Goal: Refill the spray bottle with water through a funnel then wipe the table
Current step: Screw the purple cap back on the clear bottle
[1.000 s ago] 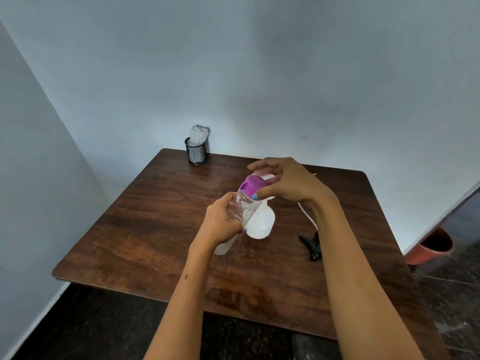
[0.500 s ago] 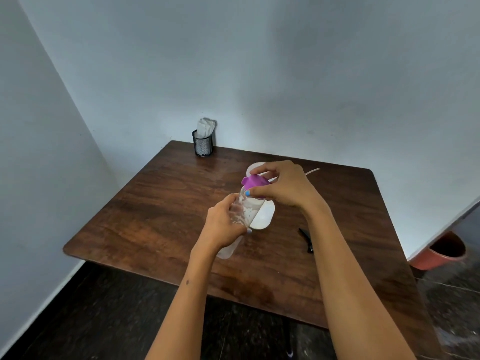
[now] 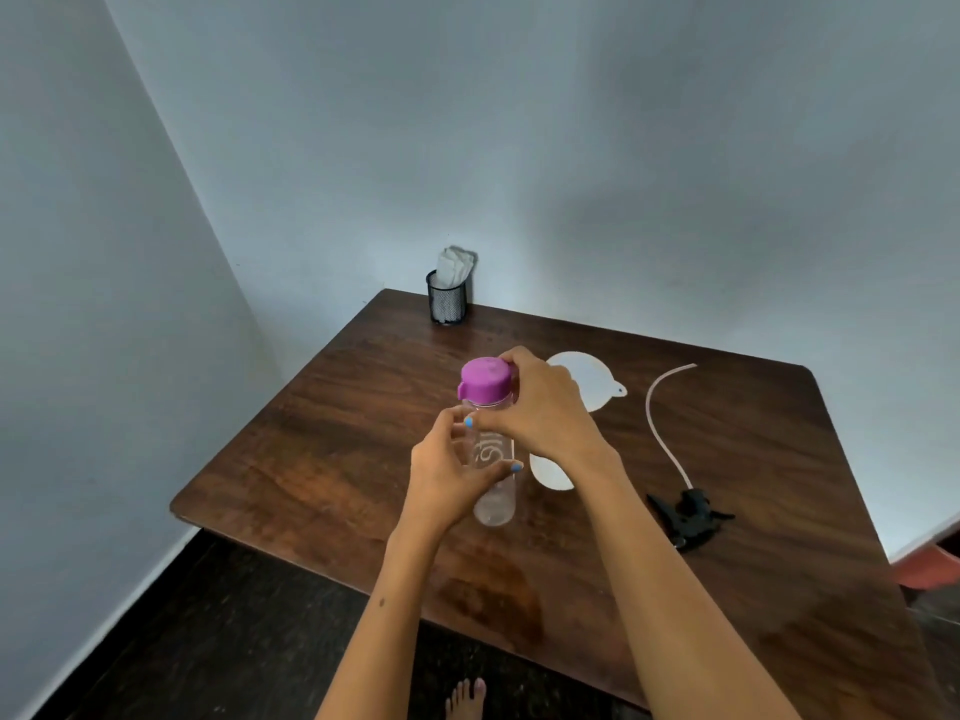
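The clear water bottle point(image 3: 493, 459) stands upright near the middle of the worktop point(image 3: 363, 407). The left hand point(image 3: 452, 470) wraps its body; the right hand point(image 3: 535, 407) curls round the purple cap point(image 3: 485, 379). The step looks like unscrewing or tightening that cap. It goes best with the left hand gripping firmly so the body cannot spin, the bottle kept upright, and only the cap turned. White raised lettering runs down the bottle's side, but fingers partly cover it and it cannot be read.
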